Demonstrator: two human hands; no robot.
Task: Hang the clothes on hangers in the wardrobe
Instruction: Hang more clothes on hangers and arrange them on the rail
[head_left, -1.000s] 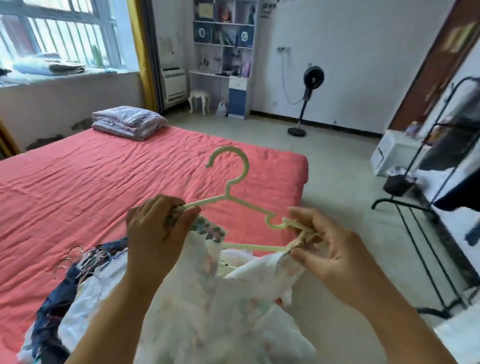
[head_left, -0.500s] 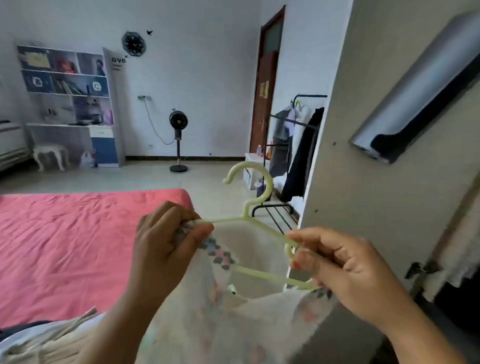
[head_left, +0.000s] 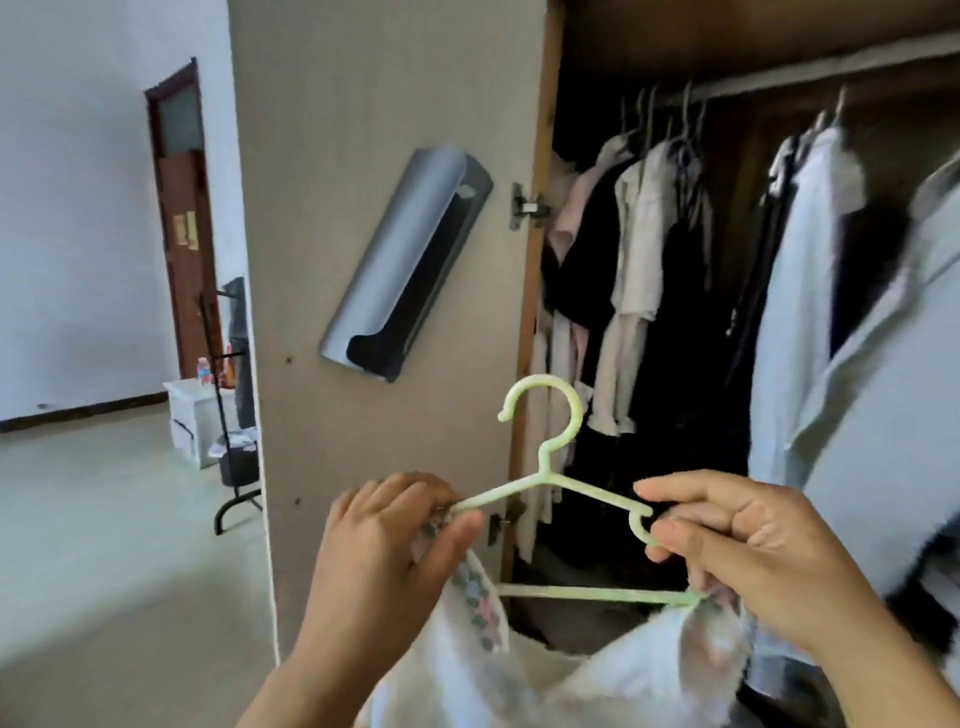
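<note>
The left hand (head_left: 387, 540) and right hand (head_left: 737, 551) each pinch 1 end of the green hanger (head_left: 558, 483), with the shirt (head_left: 519, 675) drooping below. The shirt may slip off when lifted to the rail (head_left: 779, 85) above.

Pale-green hanger (head_left: 550, 483) upright (garment (head_left: 519, 680) draped)

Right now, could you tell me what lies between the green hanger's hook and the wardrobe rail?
In the head view, the stretch from the hook up to the wardrobe rail holds only already hung clothes.
</note>
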